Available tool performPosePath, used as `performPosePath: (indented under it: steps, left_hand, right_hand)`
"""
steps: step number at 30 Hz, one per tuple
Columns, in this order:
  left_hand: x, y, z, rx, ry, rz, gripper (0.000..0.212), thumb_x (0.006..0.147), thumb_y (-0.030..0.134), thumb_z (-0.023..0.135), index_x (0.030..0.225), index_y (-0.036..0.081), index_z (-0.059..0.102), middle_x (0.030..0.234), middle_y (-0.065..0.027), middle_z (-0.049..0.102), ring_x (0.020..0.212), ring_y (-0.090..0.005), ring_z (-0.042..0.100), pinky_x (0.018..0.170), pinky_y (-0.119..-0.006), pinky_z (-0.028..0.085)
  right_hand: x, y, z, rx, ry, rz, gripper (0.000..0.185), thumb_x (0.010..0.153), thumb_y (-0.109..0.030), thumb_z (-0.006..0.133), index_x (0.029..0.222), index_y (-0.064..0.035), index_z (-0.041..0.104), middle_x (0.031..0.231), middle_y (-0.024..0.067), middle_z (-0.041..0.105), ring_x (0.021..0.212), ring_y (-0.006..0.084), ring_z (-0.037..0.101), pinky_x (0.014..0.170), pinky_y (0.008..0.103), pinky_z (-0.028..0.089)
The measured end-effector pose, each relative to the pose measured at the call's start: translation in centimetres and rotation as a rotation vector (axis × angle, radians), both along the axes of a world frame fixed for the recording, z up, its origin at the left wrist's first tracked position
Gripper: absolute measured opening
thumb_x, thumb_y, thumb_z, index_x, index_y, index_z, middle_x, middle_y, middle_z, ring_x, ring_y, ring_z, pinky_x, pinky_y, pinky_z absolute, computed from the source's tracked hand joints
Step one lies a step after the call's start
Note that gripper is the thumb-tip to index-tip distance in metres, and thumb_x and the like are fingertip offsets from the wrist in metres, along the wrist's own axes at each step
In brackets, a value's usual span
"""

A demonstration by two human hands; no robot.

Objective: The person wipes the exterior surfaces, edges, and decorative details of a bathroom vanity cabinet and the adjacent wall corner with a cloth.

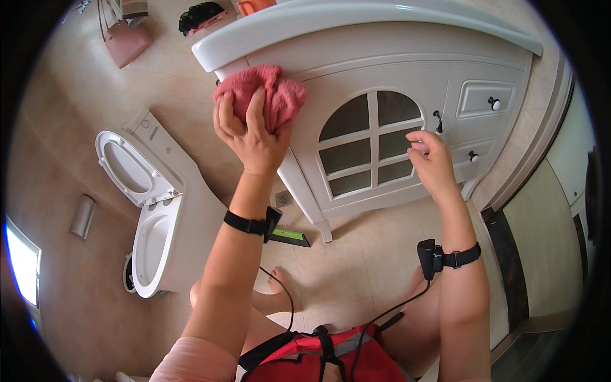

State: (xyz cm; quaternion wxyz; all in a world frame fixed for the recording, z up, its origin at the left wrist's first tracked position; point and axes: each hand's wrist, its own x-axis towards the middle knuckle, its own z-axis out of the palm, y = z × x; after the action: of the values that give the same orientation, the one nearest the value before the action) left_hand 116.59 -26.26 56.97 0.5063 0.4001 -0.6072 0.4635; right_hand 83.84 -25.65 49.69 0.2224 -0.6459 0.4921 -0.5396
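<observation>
A crumpled pink cloth (260, 95) is in my left hand (250, 129), with the fingers spread over it. The cloth lies against the upper left corner of a white bathroom vanity cabinet (305, 191), just under the basin countertop (305, 31). My right hand (432, 160) is held in front of the cabinet door, beside its arched glass panes (348, 119) and below a black door handle (437, 122). Its fingers are loosely curled with a gap at the thumb, and nothing shows in them. Whether it touches the door I cannot tell.
Left of the cabinet stands a white toilet (164, 238) with its lid raised. A green-edged squeegee (291, 235) rests on the floor near a cabinet leg and a floor drain (283, 198). Black cables (292, 305) run from my wrist straps. A doorway threshold (506, 258) lies at right.
</observation>
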Motion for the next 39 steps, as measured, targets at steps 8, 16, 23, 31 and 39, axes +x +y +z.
performPosePath:
  steps: [8, 16, 23, 31, 39]
  left_hand:
    - [0.2, 3.3, -19.1, 0.362, 0.004, 0.004, 0.046, 0.07, 0.01, 0.078, 0.114, 0.023, 0.071, 0.142, -0.012, 0.041, 0.132, -0.0418, 0.04, 0.107, -0.052, 0.042]
    - [0.6, 9.1, -19.6, 0.766, 0.091, -0.228, 0.046, 0.068, -0.005, 0.069, 0.107, 0.018, 0.073, 0.129, -0.0126, 0.056, 0.119, -0.0383, 0.052, 0.097, -0.049, 0.048]
    - [-0.8, 3.5, 0.5, 0.118, 0.015, -0.061, 0.064, 0.065, 0.007, 0.068, 0.128, 0.02, 0.068, 0.147, -0.019, 0.042, 0.133, -0.0413, 0.038, 0.113, -0.05, 0.029]
    - [-0.9, 1.3, -11.1, 0.132, 0.041, 0.035, 0.058, 0.074, 0.035, 0.077, 0.128, 0.017, 0.066, 0.151, -0.023, 0.034, 0.138, -0.0494, 0.033, 0.109, -0.059, 0.033]
    - [-1.2, 5.4, -33.6, 0.586, 0.074, 0.068, 0.041, 0.082, 0.011, 0.067, 0.119, 0.028, 0.069, 0.144, -0.0078, 0.04, 0.137, -0.0386, 0.037, 0.101, -0.054, 0.042]
  right_hand:
    - [0.2, 0.1, 0.3, 0.044, 0.023, 0.003, 0.027, 0.088, -0.007, 0.063, 0.114, -0.0026, 0.068, 0.12, 0.0128, 0.065, 0.105, 0.0256, 0.067, 0.082, 0.0345, 0.056]
    - [1.2, 0.2, 0.4, -0.002, -0.041, 0.038, 0.026, 0.088, -0.006, 0.063, 0.113, -0.0023, 0.068, 0.118, 0.0124, 0.066, 0.104, 0.0253, 0.067, 0.08, 0.0349, 0.055]
    - [0.3, -0.1, 0.1, -0.001, -0.013, 0.026, 0.025, 0.089, -0.007, 0.063, 0.113, -0.003, 0.068, 0.119, 0.0117, 0.066, 0.102, 0.0237, 0.068, 0.081, 0.0344, 0.055]
    - [0.6, 0.7, 0.7, 0.031, -0.002, 0.038, 0.024, 0.09, -0.008, 0.063, 0.114, -0.003, 0.068, 0.119, 0.0118, 0.066, 0.107, 0.024, 0.066, 0.086, 0.0361, 0.054]
    - [0.5, 1.2, 1.5, 0.095, -0.018, 0.044, 0.025, 0.09, -0.007, 0.063, 0.114, -0.0023, 0.068, 0.12, 0.012, 0.066, 0.107, 0.0235, 0.066, 0.086, 0.0364, 0.053]
